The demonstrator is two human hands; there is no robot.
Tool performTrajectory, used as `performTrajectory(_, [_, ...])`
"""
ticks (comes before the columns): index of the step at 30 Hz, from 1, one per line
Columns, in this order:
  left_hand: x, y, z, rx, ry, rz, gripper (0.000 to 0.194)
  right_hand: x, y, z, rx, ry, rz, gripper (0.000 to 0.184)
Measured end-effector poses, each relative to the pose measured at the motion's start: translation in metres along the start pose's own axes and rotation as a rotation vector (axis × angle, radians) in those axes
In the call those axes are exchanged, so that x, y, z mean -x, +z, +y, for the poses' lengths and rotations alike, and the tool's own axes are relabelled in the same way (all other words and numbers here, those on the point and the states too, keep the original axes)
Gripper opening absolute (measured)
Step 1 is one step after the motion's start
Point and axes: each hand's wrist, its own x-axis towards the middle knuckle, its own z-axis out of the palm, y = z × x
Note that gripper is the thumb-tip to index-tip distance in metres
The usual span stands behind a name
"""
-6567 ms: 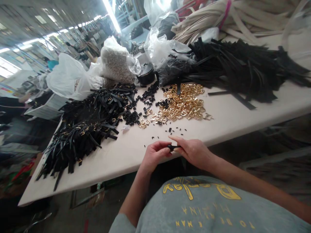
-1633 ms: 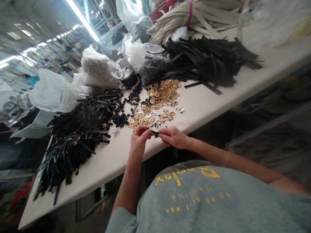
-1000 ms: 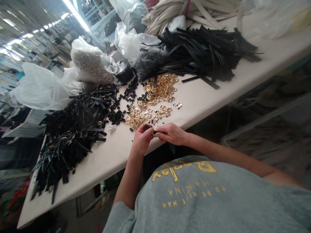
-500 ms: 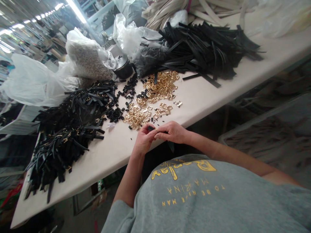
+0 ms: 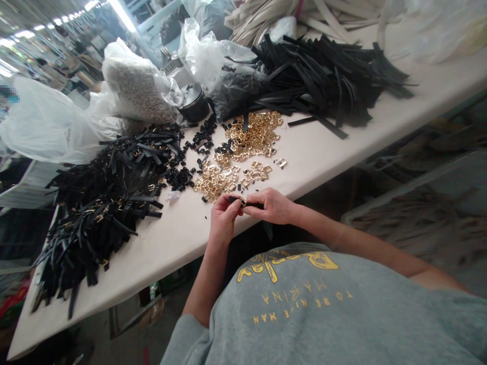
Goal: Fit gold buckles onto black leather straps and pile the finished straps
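Note:
My left hand (image 5: pixel 223 218) and my right hand (image 5: pixel 272 207) meet at the near edge of the white table (image 5: pixel 182 233). Between their pinched fingertips is a short black strap (image 5: pixel 235 199) with a small gold buckle (image 5: pixel 242 203) on it. Just beyond my hands lies a heap of loose gold buckles (image 5: pixel 243 152). Small black loops (image 5: pixel 181 178) are scattered to the left of that heap.
A long pile of black straps fitted with gold buckles (image 5: pixel 102 203) covers the table's left. A big pile of plain black straps (image 5: pixel 323 76) lies at the back right. Plastic bags (image 5: pixel 137 86), a dark round tin (image 5: pixel 194 104) and cream straps (image 5: pixel 323 12) stand behind.
My hands have stayed together at the table edge, turning the strap and buckle slightly. The view has shifted a little.

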Motion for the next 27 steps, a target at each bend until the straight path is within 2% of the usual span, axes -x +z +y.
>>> performTrajectory(6, [-0.006,-0.01,0.004,0.107,0.025,0.124,0.03,0.006,-0.003,-0.001,0.028,0.112,-0.049,0.023])
performTrajectory(11, [-0.003,0.0,-0.007,0.156,-0.056,0.16,0.032,0.004,0.003,-0.005,0.065,0.098,0.042,0.024])
performTrajectory(15, [-0.002,0.005,-0.016,0.177,-0.056,0.167,0.031,0.002,0.005,-0.006,0.031,0.096,0.05,0.024])
performTrajectory(20, [0.001,0.0,-0.021,0.066,0.008,0.179,0.028,0.006,0.007,-0.007,0.005,0.106,0.041,0.021])
performTrajectory(23, [0.0,-0.001,-0.023,-0.033,-0.008,0.137,0.025,0.007,0.011,-0.003,-0.078,0.133,0.06,0.019])
performTrajectory(27, [-0.006,0.003,-0.023,-0.076,0.028,0.12,0.026,0.004,0.012,0.001,-0.144,0.2,0.059,0.026])
